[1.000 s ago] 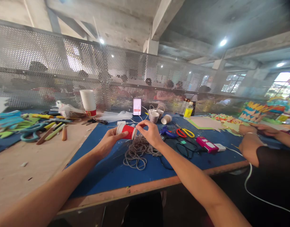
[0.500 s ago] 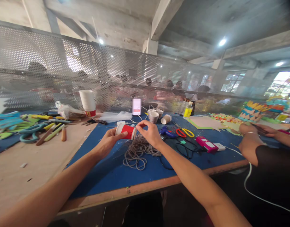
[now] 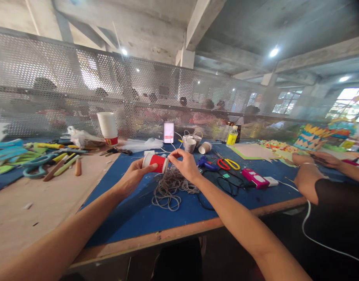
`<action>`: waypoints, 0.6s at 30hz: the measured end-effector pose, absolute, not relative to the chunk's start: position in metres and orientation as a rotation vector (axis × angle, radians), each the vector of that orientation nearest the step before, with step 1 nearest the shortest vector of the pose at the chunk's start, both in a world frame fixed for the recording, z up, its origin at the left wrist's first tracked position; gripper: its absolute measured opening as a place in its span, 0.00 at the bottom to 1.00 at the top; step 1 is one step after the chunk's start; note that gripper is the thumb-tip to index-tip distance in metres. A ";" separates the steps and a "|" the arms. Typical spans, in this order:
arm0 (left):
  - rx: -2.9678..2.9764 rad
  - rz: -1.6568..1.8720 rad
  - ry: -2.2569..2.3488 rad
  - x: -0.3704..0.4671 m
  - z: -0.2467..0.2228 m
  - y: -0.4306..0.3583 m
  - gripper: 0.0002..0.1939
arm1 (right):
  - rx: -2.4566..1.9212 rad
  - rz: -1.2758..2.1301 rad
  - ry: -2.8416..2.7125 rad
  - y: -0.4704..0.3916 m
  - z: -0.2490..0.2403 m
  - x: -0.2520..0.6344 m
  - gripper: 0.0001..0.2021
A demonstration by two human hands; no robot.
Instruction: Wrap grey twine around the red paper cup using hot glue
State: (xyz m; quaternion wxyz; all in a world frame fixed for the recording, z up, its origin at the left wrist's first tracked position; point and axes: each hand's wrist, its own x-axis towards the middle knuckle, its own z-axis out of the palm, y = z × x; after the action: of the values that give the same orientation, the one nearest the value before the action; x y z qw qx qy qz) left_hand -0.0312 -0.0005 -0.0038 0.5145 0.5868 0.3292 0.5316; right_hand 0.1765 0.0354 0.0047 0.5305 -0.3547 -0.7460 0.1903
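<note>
A red and white paper cup [image 3: 159, 162] lies on its side in the grip of my left hand [image 3: 136, 171], its base turned toward my right hand [image 3: 182, 164]. The right fingers are pinched together close to that end of the cup; whatever they hold is too small to make out. Beneath the cup and my right wrist sits a loose heap of grey cord [image 3: 170, 191] on the blue mat [image 3: 118, 220].
Behind my hands stand grey cord-wrapped cups [image 3: 189, 145]. Red and yellow scissors [image 3: 232, 164], a glue gun [image 3: 207, 163] and a pink box [image 3: 255, 178] lie to the right. Stacked paper cups [image 3: 107, 125] and teal scissors [image 3: 39, 166] are leftward. A co-worker's arm [image 3: 308, 177] reaches in.
Both hands and the cup stay almost in place. The view has shifted very slightly.
</note>
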 end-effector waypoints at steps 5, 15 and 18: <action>1.424 1.293 0.788 -0.031 -0.005 0.000 0.14 | -0.828 0.427 -1.776 0.041 0.001 0.178 0.05; 1.418 1.291 0.800 -0.030 -0.005 0.000 0.14 | -0.829 0.648 -1.734 0.043 -0.001 0.177 0.08; 1.407 1.289 0.798 -0.030 -0.004 -0.001 0.15 | -0.821 0.692 -1.720 0.044 -0.001 0.178 0.09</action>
State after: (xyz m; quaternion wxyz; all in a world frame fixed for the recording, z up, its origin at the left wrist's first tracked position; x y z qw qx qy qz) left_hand -0.0301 -0.0010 -0.0044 0.5110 0.5848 0.3314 0.5358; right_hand 0.1778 0.0443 -0.0013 0.5286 -0.3439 -0.7200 0.2897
